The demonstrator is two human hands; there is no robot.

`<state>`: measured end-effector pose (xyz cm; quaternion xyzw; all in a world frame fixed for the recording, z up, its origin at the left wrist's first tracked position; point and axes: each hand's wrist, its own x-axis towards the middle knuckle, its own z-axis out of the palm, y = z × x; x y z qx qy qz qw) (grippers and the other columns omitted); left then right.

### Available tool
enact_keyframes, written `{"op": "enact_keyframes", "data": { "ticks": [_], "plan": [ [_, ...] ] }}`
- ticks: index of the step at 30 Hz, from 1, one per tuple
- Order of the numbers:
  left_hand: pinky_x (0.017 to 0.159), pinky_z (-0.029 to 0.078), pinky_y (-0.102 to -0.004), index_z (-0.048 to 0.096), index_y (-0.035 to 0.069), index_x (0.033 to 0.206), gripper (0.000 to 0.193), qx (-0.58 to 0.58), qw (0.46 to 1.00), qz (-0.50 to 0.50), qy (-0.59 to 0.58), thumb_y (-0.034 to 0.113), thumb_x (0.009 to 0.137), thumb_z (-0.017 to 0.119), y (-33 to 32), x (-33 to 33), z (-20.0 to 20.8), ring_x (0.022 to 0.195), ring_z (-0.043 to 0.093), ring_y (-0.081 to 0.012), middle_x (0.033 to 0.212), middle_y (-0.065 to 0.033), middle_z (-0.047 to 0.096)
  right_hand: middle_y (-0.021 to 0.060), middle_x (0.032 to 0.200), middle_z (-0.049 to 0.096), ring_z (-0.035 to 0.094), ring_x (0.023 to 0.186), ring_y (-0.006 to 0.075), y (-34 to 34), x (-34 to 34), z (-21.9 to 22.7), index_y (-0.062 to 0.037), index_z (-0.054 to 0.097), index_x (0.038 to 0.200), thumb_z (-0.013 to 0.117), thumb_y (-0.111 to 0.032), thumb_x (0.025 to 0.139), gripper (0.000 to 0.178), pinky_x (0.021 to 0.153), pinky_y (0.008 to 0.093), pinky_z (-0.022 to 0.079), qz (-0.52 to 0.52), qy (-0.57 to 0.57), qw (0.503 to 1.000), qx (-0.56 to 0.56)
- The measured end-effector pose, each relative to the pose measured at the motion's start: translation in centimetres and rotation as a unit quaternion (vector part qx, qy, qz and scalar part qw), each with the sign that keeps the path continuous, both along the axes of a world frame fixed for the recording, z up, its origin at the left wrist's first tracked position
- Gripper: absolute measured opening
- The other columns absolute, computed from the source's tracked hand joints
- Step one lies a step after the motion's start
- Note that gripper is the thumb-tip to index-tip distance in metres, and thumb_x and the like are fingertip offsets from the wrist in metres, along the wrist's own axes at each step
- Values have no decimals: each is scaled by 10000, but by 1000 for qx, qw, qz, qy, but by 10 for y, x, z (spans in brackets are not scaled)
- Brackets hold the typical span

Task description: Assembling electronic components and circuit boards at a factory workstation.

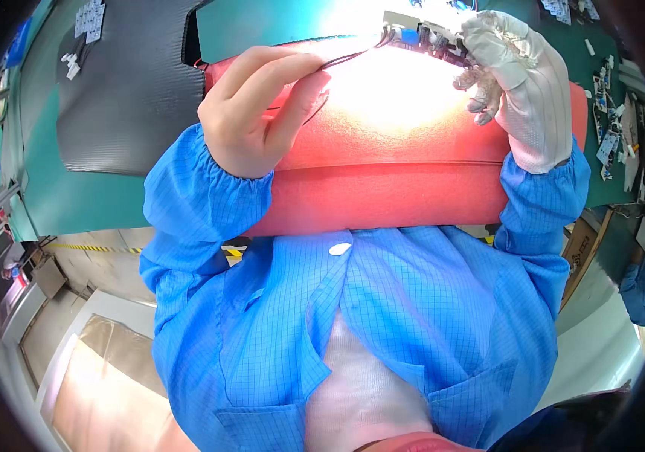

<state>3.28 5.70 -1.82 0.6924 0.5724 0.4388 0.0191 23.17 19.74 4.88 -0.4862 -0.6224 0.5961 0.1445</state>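
My bare left hand (258, 105) pinches thin black wires (354, 55) between thumb and fingers. Those wires run right to a small circuit board (428, 39) with dark parts and a blue component on it. My right hand (522, 87), in a white glove with worn, greyish fingertips, grips the board's right end. The board is held above a red padded surface (382, 192), where a strong bright light washes out the detail. Loose wire ends hang below my left fingers.
A black sheet (130, 98) lies on the green table (36, 177) at left, with white pieces (90, 21) at its far edge. Several small boards and scraps (606, 124) lie at right. A cardboard box (582, 245) stands below the table's right side, and a blue sleeve (640, 290) shows far right.
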Motion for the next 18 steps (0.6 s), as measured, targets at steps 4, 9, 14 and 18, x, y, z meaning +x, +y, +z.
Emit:
{"op": "enact_keyframes", "data": {
  "ticks": [4, 9, 14, 18],
  "plan": [
    [600, 513, -270, 649, 12, 886, 191, -13, 1000, 3, -17, 34, 721, 743, 5, 1, 3, 692, 631, -212, 813, -109, 627, 136, 605, 610, 573, 440, 138, -9, 3, -7, 46, 604, 843, 604, -201, 816, 249, 382, 218, 449, -33, 0, 999, 0],
    [619, 472, -290, 668, 18, 897, 247, -43, 991, -29, -126, 117, 700, 777, 11, 5, 13, 700, 586, -180, 779, -99, 622, 126, 742, 651, 610, 522, 128, 2, 16, -39, -19, 549, 1146, 527, -135, 898, 275, 447, 211, 485, 95, 142, 966, 192],
    [538, 376, -221, 653, -62, 833, 58, 7, 931, -63, -359, -24, 793, 638, -5, -1, 66, 617, 512, -89, 708, -71, 615, 44, 852, 637, 620, 712, 107, -3, 1, -31, 39, 562, 1131, 627, -76, 809, 348, 551, 208, 491, 8, 138, 984, 112],
    [583, 419, -201, 678, -42, 847, 113, -40, 918, 75, -388, 58, 839, 625, -14, -42, 64, 648, 547, -70, 718, -39, 639, 105, 955, 598, 588, 831, 195, -1, -13, -39, -67, 568, 1182, 783, -239, 685, 567, 715, 307, 497, 75, -132, 838, 524]
  ]
}}
